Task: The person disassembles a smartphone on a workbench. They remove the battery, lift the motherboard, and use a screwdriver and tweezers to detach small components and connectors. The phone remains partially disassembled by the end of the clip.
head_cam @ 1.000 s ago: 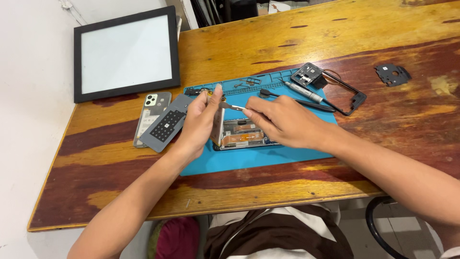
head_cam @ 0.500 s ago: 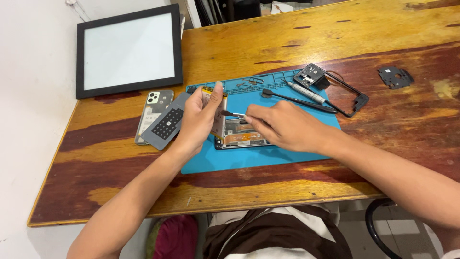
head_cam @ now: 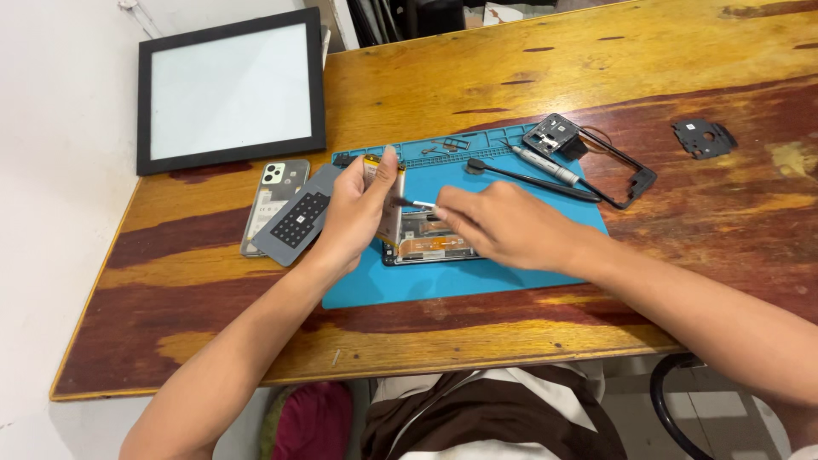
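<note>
on the blue work mat (head_cam: 477, 285), near the middle of the table (head_cam: 545, 77), i had the opened phone (head_cam: 430, 247) lying flat with its insides up, long axis running roughly from the near edge toward the far edge. my left hand (head_cam: 358, 209) was closed around a flat battery-like part (head_cam: 390, 204), thumb and fingers pinching it upright at the phone's left side, so the part stood on edge just over the chassis. my right hand (head_cam: 503, 226) was clenched around a thin tool (head_cam: 417, 204) whose tip pointed left, toward the gap between that lifted part and the phone. the phone lay directly under and between both hands; the right hand was nearer its body, the left nearer its left rim.

my right hand hid most of the phone's right half, and i could not tell whether the tool tip touched the part or only came close. beside the left wrist lay a grey back cover (head_cam: 298, 217) and another phone (head_cam: 273, 204), touching each other. toward the far right of the mat sat a black frame (head_cam: 622, 170), a silver screwdriver (head_cam: 545, 163) and a black spudger (head_cam: 528, 179). a black-framed panel (head_cam: 230, 89) rested at the far left corner.
</note>
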